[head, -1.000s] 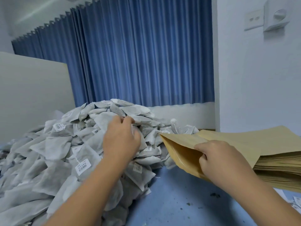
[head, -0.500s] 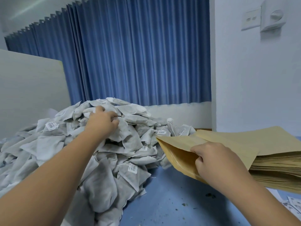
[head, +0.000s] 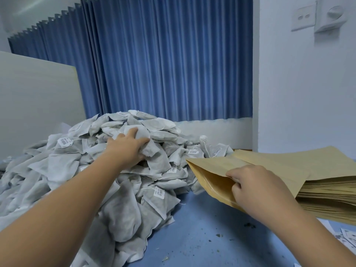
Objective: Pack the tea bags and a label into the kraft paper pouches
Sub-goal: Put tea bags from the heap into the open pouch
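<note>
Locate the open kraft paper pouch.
Head view, right of centre: the right hand holds the kraft paper pouch open, between the tea bag pile and the pouch stack.

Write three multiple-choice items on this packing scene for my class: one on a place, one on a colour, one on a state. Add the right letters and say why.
1. Where does the stack of pouches lie?
A. left of the tea bags
B. right of the tea bags
C. on top of the tea bags

2. What colour is the curtain?
A. red
B. green
C. blue

3. How is the pouch in the right hand?
A. open at its mouth
B. sealed shut
C. torn in two

Answers:
1 B: the stack sits at the right edge and the tea bags are heaped at the left.
2 C: its folds are blue all the way across.
3 A: the right hand pinches the upper wall away from the lower one, so the inside shows.
</note>
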Demonstrator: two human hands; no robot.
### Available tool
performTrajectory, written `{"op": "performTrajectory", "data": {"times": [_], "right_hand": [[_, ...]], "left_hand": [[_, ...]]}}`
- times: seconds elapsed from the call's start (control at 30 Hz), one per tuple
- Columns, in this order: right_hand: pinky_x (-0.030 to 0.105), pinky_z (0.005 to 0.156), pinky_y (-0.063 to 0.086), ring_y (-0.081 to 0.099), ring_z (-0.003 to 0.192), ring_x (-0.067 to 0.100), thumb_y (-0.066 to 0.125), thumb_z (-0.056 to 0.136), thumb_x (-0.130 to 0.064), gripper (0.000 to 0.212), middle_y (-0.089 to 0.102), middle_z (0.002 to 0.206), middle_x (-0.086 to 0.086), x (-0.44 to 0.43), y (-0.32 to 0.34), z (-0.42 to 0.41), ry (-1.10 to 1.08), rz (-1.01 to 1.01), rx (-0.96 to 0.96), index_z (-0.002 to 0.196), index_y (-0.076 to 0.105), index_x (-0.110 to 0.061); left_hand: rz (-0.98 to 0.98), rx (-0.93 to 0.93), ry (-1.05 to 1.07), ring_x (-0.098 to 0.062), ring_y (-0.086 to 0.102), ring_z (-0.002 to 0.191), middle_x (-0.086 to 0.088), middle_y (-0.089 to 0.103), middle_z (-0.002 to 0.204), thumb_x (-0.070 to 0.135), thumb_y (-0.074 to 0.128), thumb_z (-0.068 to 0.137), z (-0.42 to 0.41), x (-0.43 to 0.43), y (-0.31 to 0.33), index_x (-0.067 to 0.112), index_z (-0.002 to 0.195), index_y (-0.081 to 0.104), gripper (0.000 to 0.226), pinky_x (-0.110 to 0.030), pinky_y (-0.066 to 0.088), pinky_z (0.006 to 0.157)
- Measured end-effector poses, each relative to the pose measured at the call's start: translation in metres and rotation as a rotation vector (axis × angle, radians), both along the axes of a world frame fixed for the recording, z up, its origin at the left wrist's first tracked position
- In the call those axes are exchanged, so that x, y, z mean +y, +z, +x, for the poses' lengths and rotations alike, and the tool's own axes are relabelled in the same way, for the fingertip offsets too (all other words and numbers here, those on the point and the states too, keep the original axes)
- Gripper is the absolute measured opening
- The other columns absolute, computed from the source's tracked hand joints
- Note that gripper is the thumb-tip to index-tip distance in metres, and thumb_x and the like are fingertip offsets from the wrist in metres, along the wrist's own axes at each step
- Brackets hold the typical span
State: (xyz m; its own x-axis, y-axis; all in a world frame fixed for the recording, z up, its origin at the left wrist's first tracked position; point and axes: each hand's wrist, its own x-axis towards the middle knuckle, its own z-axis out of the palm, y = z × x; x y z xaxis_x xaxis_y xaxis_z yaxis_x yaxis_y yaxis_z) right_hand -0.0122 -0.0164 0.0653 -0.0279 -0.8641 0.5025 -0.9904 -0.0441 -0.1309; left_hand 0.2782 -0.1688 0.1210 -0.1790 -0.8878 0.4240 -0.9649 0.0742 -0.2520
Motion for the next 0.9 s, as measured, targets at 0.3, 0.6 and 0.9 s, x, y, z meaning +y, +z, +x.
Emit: {"op": "performTrajectory", "data": {"times": [0.3, 0.6, 0.9], "right_hand": [[0.028, 0.063, 0.051, 0.059, 0.077, 0.019, 0.044, 0.08, -0.013, 0.034, 0.064, 0.086, -0.002, 0.0, 0.003, -0.003, -0.007, -0.006, -0.021, 0.102, 0.067, -0.023], [0.037, 0.076, 0.055, 0.063, 0.092, 0.024, 0.047, 0.079, -0.015, 0.033, 0.069, 0.098, 0.002, 0.004, 0.011, -0.014, 0.003, -0.013, -0.168, 0.105, 0.067, -0.018], [0.027, 0.055, 0.04, 0.055, 0.07, 0.014, 0.053, 0.082, -0.02, 0.032, 0.05, 0.065, -0.014, -0.003, 0.007, -0.021, 0.091, -0.007, -0.347, 0.105, 0.069, -0.036]], "left_hand": [[-0.23, 0.43, -0.429, -0.019, 0.048, 0.122, 0.002, 0.043, 0.142, 0.023, 0.053, 0.095, -0.002, 0.024, -0.005, 0.028, 0.118, 0.066, 0.027, -0.035, 0.043, 0.093], [-0.272, 1.175, -0.778, 0.002, 0.057, 0.104, 0.02, 0.063, 0.106, 0.022, 0.05, 0.095, -0.043, 0.112, -0.036, 0.043, 0.101, 0.062, 0.025, -0.019, 0.045, 0.09], [-0.149, 0.451, -0.987, -0.018, 0.051, 0.123, -0.004, 0.049, 0.137, 0.023, 0.047, 0.085, -0.097, 0.141, -0.074, 0.024, 0.119, 0.067, 0.039, -0.032, 0.046, 0.096]]}}
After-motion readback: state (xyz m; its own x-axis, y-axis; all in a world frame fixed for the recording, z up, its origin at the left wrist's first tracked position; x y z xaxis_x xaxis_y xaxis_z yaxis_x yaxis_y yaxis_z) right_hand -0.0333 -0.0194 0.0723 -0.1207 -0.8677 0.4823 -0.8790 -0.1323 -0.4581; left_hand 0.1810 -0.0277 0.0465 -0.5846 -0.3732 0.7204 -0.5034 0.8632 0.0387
